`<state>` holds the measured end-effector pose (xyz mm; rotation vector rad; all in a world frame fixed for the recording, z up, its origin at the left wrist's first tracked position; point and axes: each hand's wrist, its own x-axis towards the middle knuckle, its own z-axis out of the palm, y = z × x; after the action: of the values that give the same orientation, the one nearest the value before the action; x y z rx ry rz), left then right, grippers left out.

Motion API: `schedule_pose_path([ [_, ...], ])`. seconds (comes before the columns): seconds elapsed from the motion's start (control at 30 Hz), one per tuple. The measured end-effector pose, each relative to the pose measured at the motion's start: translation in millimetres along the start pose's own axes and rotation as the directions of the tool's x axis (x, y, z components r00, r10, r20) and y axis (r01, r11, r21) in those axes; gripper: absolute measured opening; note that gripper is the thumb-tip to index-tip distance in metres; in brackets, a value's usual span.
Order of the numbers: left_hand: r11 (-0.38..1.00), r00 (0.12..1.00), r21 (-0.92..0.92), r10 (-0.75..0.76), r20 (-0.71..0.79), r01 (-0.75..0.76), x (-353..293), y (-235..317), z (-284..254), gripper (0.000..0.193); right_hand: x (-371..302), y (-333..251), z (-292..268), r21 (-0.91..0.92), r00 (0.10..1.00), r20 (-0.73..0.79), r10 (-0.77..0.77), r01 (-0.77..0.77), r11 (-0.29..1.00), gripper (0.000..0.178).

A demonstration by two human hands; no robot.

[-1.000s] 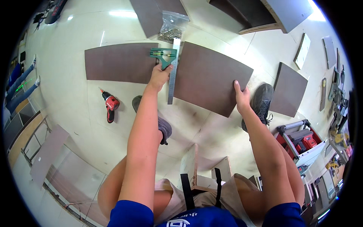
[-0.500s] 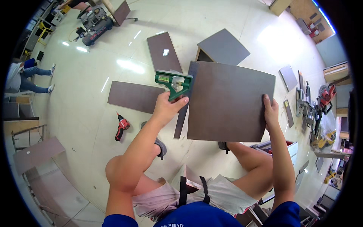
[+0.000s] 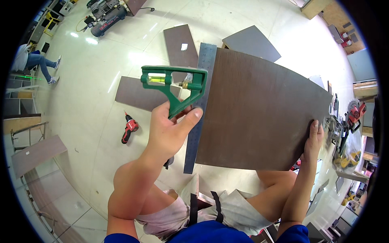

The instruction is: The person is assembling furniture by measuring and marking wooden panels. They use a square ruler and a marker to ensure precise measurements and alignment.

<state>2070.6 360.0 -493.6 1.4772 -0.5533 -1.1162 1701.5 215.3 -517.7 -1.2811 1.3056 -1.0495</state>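
My left hand (image 3: pixel 172 127) is closed around the green head of a combination square (image 3: pixel 198 77), which has a small yellow-green level vial. Its steel ruler blade (image 3: pixel 194 139) runs along the left edge of a brown board (image 3: pixel 259 117); whether the two touch all the way I cannot tell. At the board's right edge, my right hand (image 3: pixel 313 141) grips it with the thumb on the top face, the other fingers mostly hidden. The board is held up over the floor in front of my knees, slightly tilted.
A red and black cordless drill (image 3: pixel 129 128) lies on the floor to the left. Brown panels (image 3: pixel 135 92) and a grey-topped piece (image 3: pixel 253 42) lie beyond the board. An air compressor (image 3: pixel 106 16) stands far left, a red saw (image 3: pixel 355 111) at right. Another person's legs (image 3: pixel 42 65) show at far left.
The board and the square have come up closer and look larger. The ruler blade now shows more fully along the board's left edge. Both hands keep their holds.
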Motion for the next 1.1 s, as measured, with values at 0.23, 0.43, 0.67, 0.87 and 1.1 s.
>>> schedule_pose_path([
  [0.23,0.999,0.999,-0.033,0.023,-0.039,-0.024,7.9,-1.7,-8.4,0.023,6.2,5.1,14.4,0.009,1.000,-0.015,0.020,-0.020,1.000,0.048],
  [0.43,1.000,1.000,-0.022,-0.006,-0.011,0.006,10.4,0.3,-14.9,0.022,13.4,5.3,19.4,0.007,1.000,-0.004,0.020,-0.020,1.000,0.056],
  [0.67,1.000,1.000,0.000,-0.009,0.002,0.009,6.0,4.5,-13.5,0.022,11.7,10.1,11.4,-0.012,1.000,-0.014,0.010,-0.010,1.000,0.052],
  [0.87,1.000,1.000,0.005,-0.013,0.022,0.013,3.1,3.3,-13.9,0.022,12.8,8.6,10.4,-0.026,1.000,-0.004,0.003,-0.003,1.000,0.046],
  [1.1,0.998,0.999,0.043,0.037,-0.014,-0.036,2.6,1.4,-7.7,0.024,16.2,13.3,2.8,-0.162,0.991,-0.132,0.006,-0.027,0.986,0.054],
])
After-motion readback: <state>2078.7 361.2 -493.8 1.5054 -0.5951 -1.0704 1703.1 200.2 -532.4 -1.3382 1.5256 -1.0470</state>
